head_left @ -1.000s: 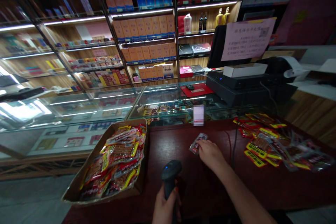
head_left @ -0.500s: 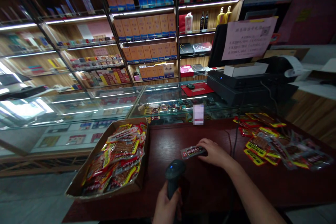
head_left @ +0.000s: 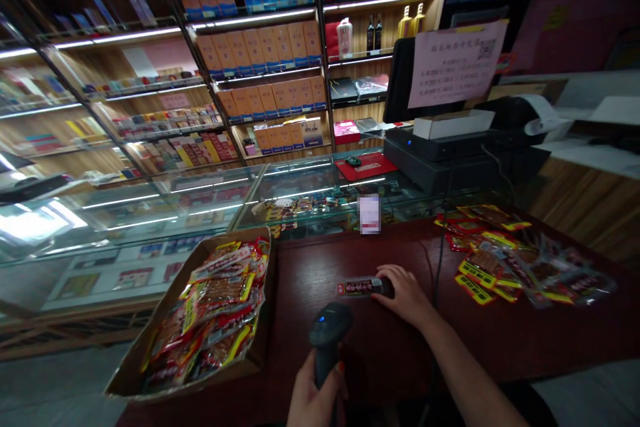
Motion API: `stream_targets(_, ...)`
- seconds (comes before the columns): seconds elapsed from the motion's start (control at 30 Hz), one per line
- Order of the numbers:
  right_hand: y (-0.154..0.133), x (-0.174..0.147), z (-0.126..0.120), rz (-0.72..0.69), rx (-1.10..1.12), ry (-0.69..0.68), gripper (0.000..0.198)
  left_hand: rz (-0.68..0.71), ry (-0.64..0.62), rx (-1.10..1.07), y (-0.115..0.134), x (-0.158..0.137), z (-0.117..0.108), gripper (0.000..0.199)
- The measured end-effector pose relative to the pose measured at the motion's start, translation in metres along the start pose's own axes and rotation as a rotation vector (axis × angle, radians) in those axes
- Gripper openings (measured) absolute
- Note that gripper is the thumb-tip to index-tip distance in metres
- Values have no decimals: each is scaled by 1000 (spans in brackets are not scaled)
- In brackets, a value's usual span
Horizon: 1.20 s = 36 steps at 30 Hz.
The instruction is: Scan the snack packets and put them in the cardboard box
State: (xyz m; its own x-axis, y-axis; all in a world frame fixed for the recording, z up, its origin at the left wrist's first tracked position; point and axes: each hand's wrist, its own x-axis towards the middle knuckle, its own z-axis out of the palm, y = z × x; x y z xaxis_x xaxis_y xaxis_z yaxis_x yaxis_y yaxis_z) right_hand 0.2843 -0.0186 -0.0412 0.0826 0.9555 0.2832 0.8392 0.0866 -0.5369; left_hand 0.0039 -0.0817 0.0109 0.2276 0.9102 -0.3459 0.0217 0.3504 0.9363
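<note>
My left hand [head_left: 318,383] is wrapped round the handle of a black barcode scanner [head_left: 330,327], whose head shows a small blue light and tilts toward the tabletop. Beyond it, my right hand [head_left: 406,293] grips the right end of a long, narrow snack packet [head_left: 356,287] with a clear wrapper and a printed label. The packet is low over the dark red-brown table [head_left: 310,260]; whether it touches the wood I cannot tell. Left of both hands stands a cardboard box [head_left: 267,320] heaped with red and yellow snack packets [head_left: 220,290].
More snack packets [head_left: 480,263] lie in a loose pile on the right. A cable [head_left: 443,267] runs down across the table. Behind stand a glass display counter [head_left: 210,197], a red mat [head_left: 375,167] with a mouse, a black monitor [head_left: 400,80] and stocked shelves.
The packet in my right hand has turned from a slant to nearly level, its label facing up more plainly. The whole view has shifted slightly; the left hand keeps its hold.
</note>
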Motion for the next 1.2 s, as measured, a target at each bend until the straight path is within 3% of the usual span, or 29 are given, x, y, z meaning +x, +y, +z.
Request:
stream_targets(0.2,-8,1,-6,-21,23,-7,36,64,-91,202,20,-12,8,36)
stream_targets(0.43,-12,0,-6,15,57,9,34,136,-72,347,26,-15,12,22)
stream_targets(0.83,-9,-2,0,-46,42,76,32,169,-34,344,22,-12,21,18)
stream_targets(1.2,-11,-3,-1,-52,70,74,28,169,-79,253,15,-10,20,24)
